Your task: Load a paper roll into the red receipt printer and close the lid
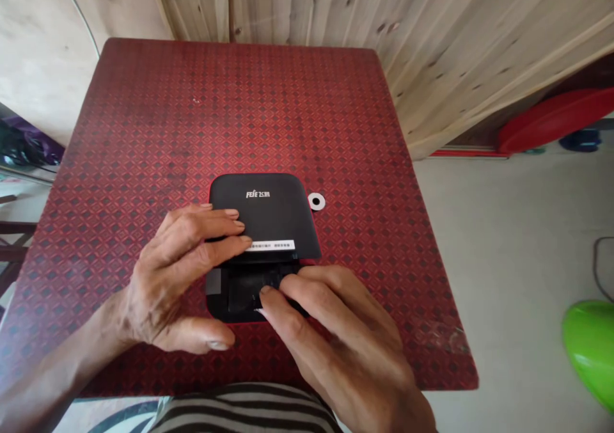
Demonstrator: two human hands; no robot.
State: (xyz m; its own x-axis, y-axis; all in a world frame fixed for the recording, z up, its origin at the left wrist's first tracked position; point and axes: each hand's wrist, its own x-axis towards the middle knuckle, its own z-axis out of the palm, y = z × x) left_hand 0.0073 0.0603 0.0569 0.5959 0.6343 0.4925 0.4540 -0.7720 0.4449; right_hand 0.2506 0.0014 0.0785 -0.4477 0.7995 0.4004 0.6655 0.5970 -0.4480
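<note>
A black rounded case (268, 219) with white lettering and a white label strip lies on the red patterned table (201, 113). Its lid is slid or lifted back, baring a dark compartment (235, 295) at the near end. My left hand (185, 273) rests on the case's left side, fingers stretched flat over the lid, thumb on the table. My right hand (330, 318) reaches into the compartment, with fingertips pinched on a small dark item that I cannot make out.
A small white ring (316, 201) lies on the table just right of the case. Wooden plank walls stand behind. A red object (551, 119) and a green object (590, 350) sit on the grey floor at the right. A striped garment shows at the bottom.
</note>
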